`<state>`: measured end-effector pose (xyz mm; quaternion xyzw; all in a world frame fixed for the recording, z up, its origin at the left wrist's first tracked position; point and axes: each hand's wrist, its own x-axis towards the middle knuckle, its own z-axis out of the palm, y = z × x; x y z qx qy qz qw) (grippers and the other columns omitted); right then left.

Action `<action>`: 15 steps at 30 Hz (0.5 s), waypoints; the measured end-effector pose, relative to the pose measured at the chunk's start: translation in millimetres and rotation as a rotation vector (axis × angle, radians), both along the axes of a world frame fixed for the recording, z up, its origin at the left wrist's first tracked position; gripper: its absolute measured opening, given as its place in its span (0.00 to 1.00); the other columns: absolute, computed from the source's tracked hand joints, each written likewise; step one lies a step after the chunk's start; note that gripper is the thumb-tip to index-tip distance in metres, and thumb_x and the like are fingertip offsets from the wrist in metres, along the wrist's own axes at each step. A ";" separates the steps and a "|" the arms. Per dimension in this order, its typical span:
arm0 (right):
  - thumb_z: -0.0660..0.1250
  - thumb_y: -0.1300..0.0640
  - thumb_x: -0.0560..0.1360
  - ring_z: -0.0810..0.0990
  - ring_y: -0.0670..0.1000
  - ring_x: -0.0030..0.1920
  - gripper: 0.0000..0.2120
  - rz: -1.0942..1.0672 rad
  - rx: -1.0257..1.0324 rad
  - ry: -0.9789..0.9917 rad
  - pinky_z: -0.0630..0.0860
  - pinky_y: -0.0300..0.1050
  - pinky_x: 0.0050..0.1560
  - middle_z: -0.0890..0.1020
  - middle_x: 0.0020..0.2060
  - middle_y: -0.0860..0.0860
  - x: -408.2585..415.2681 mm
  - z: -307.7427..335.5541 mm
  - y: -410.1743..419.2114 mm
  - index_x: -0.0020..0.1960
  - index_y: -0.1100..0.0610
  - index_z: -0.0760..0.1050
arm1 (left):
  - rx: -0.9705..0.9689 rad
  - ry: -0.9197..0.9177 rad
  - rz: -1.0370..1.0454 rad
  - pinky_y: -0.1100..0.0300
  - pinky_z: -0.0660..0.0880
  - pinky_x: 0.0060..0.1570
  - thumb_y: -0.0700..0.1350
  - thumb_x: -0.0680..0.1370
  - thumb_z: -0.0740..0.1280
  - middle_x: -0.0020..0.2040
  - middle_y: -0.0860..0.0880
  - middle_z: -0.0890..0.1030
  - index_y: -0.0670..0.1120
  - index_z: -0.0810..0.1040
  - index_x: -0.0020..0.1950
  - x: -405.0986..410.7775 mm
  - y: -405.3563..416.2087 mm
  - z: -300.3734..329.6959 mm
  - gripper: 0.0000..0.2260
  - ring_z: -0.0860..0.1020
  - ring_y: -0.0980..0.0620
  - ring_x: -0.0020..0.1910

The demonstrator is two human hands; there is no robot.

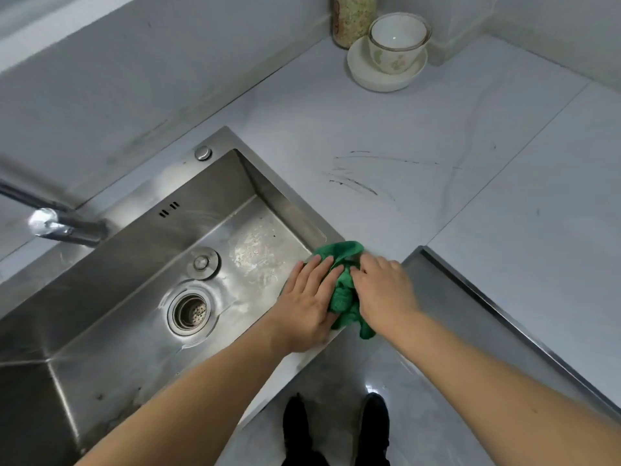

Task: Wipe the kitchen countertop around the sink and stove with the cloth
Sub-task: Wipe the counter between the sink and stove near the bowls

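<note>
Progress: early by the look of it; dark streaks (356, 183) mark the table (504, 163) beyond the hands, unwiped.
Left hand (307, 297): fingers flat, pressing the cloth (341, 284).
Right hand (383, 290): fingers curled into the cloth, bunching it.
Cloth: between both grips, at the sink (151, 264) corner.

2 bare forearms reach into view from the bottom edge, uncovered from elbow to wrist: no sleeves, watch or bracelet show. The left hand (307, 302) and right hand (383, 290) wear no gloves, and no rings are visible on the fingers. Below, 2 black shoes (336, 428) with rounded toes show, with dark trouser legs above them.
</note>
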<state>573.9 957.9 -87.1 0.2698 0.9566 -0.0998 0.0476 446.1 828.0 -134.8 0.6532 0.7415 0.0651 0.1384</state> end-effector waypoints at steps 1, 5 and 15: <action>0.60 0.58 0.77 0.73 0.55 0.57 0.13 -0.017 0.013 -0.006 0.67 0.48 0.59 0.74 0.56 0.52 -2.3 -0.2 10.1 0.60 0.55 0.75 | 0.019 -0.001 0.023 0.46 0.39 0.76 0.56 0.79 0.55 0.79 0.43 0.54 0.46 0.50 0.80 1.6 12.9 -1.1 0.33 0.47 0.44 0.79; 0.60 0.59 0.76 0.73 0.54 0.54 0.13 -0.067 0.057 -0.058 0.68 0.47 0.57 0.73 0.54 0.51 -8.6 0.4 54.4 0.60 0.54 0.74 | 0.038 -0.036 0.092 0.42 0.49 0.76 0.56 0.77 0.52 0.77 0.40 0.62 0.41 0.60 0.77 6.4 65.8 -0.8 0.31 0.57 0.38 0.76; 0.61 0.56 0.78 0.73 0.55 0.49 0.10 -0.055 -0.113 0.154 0.70 0.47 0.54 0.71 0.45 0.50 -60.1 76.9 58.9 0.52 0.56 0.79 | 0.042 -0.438 0.500 0.54 0.73 0.49 0.38 0.74 0.63 0.53 0.47 0.77 0.45 0.73 0.57 -42.5 70.7 111.5 0.13 0.75 0.45 0.51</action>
